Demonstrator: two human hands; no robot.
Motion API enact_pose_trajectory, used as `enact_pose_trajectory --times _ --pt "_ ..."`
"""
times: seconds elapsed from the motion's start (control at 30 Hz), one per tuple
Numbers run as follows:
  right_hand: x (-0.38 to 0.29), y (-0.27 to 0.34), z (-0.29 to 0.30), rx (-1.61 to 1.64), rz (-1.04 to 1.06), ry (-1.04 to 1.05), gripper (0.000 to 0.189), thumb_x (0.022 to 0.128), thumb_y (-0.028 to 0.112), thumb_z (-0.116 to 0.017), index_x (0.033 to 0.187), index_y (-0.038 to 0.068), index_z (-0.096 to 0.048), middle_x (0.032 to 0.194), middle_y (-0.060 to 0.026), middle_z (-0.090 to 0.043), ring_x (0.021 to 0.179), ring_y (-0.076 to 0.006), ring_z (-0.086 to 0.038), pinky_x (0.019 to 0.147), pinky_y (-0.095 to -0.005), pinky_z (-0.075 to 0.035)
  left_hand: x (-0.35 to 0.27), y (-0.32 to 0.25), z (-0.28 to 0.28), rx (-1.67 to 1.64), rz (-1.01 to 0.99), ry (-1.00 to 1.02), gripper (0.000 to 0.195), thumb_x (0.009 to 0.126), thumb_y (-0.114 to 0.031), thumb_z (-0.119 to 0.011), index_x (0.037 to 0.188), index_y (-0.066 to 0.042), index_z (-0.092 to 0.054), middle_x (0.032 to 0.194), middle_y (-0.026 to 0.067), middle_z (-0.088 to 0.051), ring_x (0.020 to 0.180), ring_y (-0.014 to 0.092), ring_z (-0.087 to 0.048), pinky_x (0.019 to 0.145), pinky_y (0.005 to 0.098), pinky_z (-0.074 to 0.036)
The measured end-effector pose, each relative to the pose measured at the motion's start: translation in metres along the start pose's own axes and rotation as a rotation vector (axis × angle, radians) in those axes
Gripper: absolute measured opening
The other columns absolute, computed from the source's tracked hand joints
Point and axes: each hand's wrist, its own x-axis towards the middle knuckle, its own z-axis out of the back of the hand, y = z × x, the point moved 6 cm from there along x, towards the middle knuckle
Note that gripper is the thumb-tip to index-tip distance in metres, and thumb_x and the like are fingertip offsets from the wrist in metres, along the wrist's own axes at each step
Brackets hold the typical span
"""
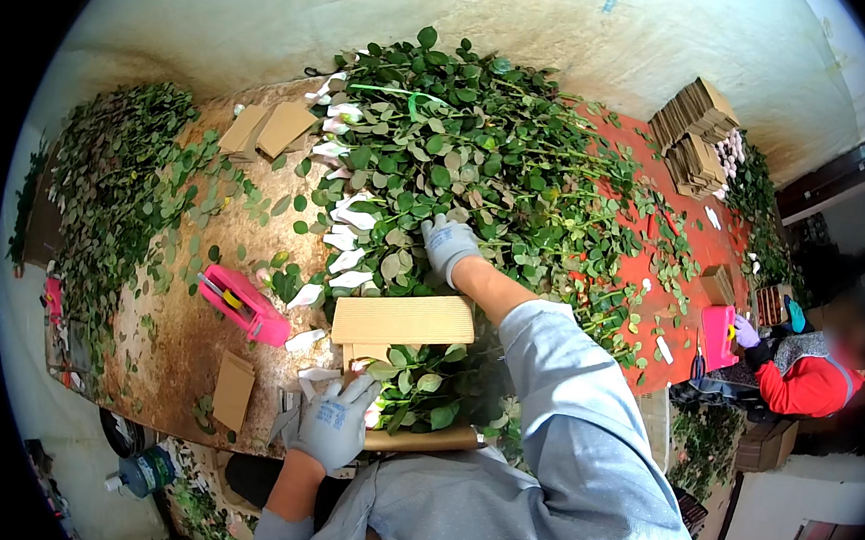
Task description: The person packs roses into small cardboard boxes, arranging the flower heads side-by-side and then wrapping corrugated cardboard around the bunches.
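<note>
My left hand [333, 422], in a pale grey coated glove, lies at the heads of a few roses [372, 415] by the table's near edge; whether its fingers grip a bloom is unclear. Under these leafy stems shows corrugated cardboard, and a ribbed cardboard sheet [404, 321] stands just beyond them. My right hand [449, 245], gloved alike, reaches into the large heap of leafy rose stems [478, 160]; its fingertips are partly among leaves, so its hold cannot be told. White sleeves [351, 278] cover many of the heap's rose heads, in a column along its left side.
A pink tape dispenser [246, 306] stands left on the brown table [162, 371]. Cardboard pieces [234, 391] lie near it, others [284, 130] farther back. Cardboard stacks [694, 130] stand at back right. A co-worker in red [808, 383] is at the right by another pink dispenser [717, 336].
</note>
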Motion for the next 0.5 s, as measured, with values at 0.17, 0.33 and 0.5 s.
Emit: enact_pose_trajectory --times 0.17,0.33,0.5 --pt "-0.007 -0.023 0.010 0.008 0.020 -0.081 0.030 0.097 0.014 -0.056 0.127 0.008 -0.058 0.121 -0.0156 -0.059 0.102 -0.0329 -0.070 0.078 -0.0459 -0.060 -0.001 -0.003 0.007 -0.023 -0.015 -0.005 0.051 0.084 -0.010 -0.064 0.135 -0.011 -0.061 0.139 0.0035 -0.058 0.103 0.030 -0.059 0.091 0.0441 -0.050" --pt "-0.030 -0.041 0.058 -0.193 0.103 -0.276 0.026 0.095 0.013 -0.056 0.120 0.009 -0.058 0.113 -0.0140 -0.058 0.095 -0.0301 -0.067 0.075 -0.0410 -0.058 -0.001 -0.004 0.008 -0.091 0.049 0.038 0.047 0.087 -0.011 -0.062 0.135 -0.011 -0.061 0.141 0.0057 -0.058 0.114 0.030 -0.057 0.102 0.0460 -0.045" --pt "-0.064 -0.057 0.116 -0.204 0.117 -0.327 0.033 0.088 0.009 -0.059 0.121 0.010 -0.060 0.118 -0.0143 -0.059 0.104 -0.0307 -0.062 0.084 -0.0431 -0.052 -0.004 0.002 -0.004 -0.085 0.058 0.068 0.051 0.088 -0.011 -0.062 0.139 -0.011 -0.059 0.142 0.0066 -0.057 0.113 0.029 -0.058 0.105 0.0472 -0.044"
